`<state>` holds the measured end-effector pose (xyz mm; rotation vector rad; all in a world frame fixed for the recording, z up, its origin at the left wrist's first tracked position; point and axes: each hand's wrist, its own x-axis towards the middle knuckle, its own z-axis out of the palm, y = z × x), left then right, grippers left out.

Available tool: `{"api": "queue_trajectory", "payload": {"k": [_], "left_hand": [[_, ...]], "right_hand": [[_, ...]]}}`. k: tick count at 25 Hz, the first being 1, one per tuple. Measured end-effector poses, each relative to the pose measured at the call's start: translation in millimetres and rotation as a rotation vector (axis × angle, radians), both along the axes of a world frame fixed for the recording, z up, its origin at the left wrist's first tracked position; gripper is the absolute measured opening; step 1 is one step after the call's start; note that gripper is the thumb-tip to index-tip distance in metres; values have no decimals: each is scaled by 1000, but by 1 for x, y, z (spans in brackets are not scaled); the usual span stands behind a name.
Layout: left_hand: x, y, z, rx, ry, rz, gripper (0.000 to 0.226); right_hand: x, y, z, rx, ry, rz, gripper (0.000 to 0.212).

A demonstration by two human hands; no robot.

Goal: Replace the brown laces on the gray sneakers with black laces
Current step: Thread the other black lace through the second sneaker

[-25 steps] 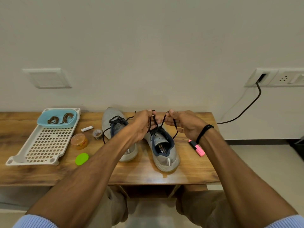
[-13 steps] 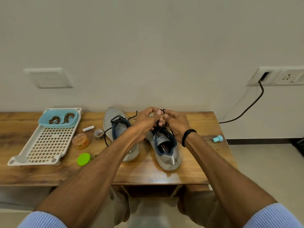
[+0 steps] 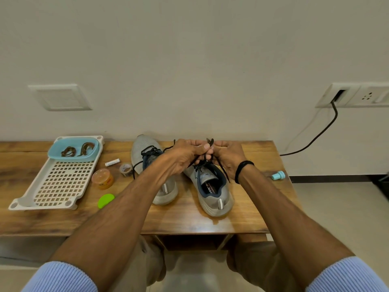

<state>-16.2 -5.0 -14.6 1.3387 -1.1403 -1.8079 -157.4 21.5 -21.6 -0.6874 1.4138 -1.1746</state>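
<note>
Two gray sneakers stand side by side on the wooden table (image 3: 189,222), heels toward me. The left sneaker (image 3: 145,148) carries a black lace with loose ends trailing off it. Over the tongue of the right sneaker (image 3: 212,186) my left hand (image 3: 187,154) and my right hand (image 3: 228,157) meet, both pinching the black lace (image 3: 210,144) of that shoe; its strands run down to the eyelets and along my right wrist. The brown laces (image 3: 76,150) lie coiled in a light blue bowl (image 3: 54,153) at the far left.
The bowl sits on a white perforated tray (image 3: 56,182). Between tray and shoes lie a small white tube (image 3: 112,162), a tape roll (image 3: 125,169), an orange jar (image 3: 103,179) and a green lid (image 3: 105,200). A teal cap (image 3: 277,175) lies near the right edge. A black cable (image 3: 315,137) hangs from the wall socket.
My hands have drawn together from apart, closing the open lace loops into a tight bunch above the right sneaker's tongue. The view shifted slightly, showing the teal cap instead of the pink marker.
</note>
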Motion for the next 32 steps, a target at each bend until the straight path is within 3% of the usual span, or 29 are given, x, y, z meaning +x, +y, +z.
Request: {"api": "queue_trajectory", "payload": {"k": [6,10,18,24,28,32], "left_hand": [[1,-1,7,216,90,-24,12],[-5,-2,9,311,197,84,14],[-6,1,4,146,79,17,8],[-1,0,4,122,2,-29,9],[-2,1,3,109,7,26,30],[-2,-1,-2,-31,-80,31,28]], "right_hand": [[-2,-3,-3,5,-55,-2,5],[-1,-5,-7,22,-48,25,17],[0,-3,-7,20,-52,6,13],[-8,0,6,14,-28,261,30],[-16,-1,6,59,-41,341,15],[-8,-1,4,98,26,290,16]]}}
